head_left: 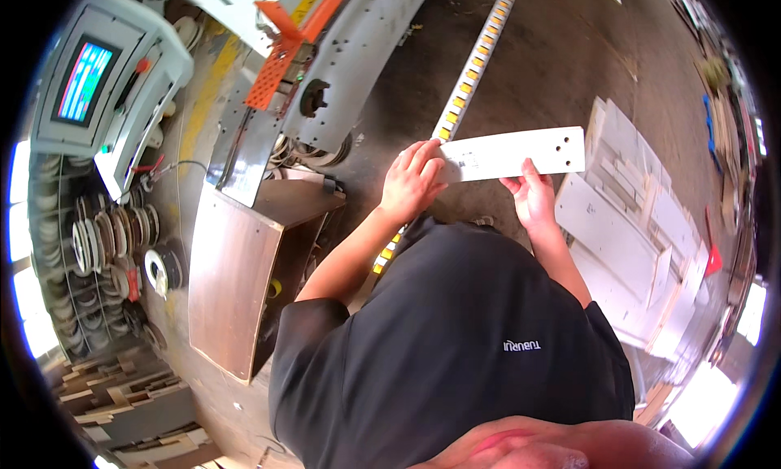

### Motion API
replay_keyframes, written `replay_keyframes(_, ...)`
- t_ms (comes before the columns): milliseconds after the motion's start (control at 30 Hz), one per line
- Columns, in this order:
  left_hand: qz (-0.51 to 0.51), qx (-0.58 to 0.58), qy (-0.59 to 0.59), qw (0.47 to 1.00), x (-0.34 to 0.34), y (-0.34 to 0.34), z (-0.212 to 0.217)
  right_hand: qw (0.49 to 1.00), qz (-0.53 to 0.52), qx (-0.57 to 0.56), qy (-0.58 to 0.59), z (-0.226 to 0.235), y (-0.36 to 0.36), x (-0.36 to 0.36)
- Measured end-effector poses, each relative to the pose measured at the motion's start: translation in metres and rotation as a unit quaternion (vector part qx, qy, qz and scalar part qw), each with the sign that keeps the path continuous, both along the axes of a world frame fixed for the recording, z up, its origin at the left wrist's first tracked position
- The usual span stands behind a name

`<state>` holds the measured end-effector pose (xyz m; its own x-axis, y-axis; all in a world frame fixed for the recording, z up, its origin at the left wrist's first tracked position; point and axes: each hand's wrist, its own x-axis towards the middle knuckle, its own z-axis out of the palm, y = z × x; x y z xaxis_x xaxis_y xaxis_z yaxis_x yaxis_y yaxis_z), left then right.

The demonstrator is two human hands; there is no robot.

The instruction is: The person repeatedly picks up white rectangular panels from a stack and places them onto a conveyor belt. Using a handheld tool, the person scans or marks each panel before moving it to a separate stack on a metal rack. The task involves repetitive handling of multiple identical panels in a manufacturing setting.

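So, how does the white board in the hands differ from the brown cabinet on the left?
The white board is held up by the left hand and right hand; the brown cabinet stands untouched. The board is a slim strip, the cabinet bulky and open-sided. The board is white, the cabinet wood-brown. Both have flat faces.

Counted one left hand (409, 188) at one o'clock, one right hand (534, 201) at three, one held board (492, 155) at two, one screen (85, 82) at ten, one brown box (230, 282) at eight.
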<state>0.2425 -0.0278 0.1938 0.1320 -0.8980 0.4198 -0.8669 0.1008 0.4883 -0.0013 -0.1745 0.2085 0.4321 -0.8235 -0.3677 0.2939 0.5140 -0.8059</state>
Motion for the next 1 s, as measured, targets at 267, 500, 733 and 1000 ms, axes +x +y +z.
replay_keyframes(267, 0.216, 0.049, -0.016, 0.975, 0.132, 0.09, -0.075, 0.943, 0.222, -0.057, 0.243, -0.036, -0.013, 0.015)
replay_keyframes(500, 0.391, 0.15, -0.002, 0.908, 0.269, 0.168, -0.115, 0.905, 0.226, -0.064, 0.354, -0.101, -0.015, -0.053)
replay_keyframes(733, 0.478, 0.155, -0.131, 0.855, 0.332, 0.188, -0.139, 0.861, 0.233, -0.065, 0.447, -0.154, 0.0, -0.14)
replay_keyframes(1000, 0.493, 0.149, -0.159, 0.842, 0.347, 0.127, -0.143, 0.817, 0.236, -0.043, 0.525, -0.156, 0.056, -0.218)
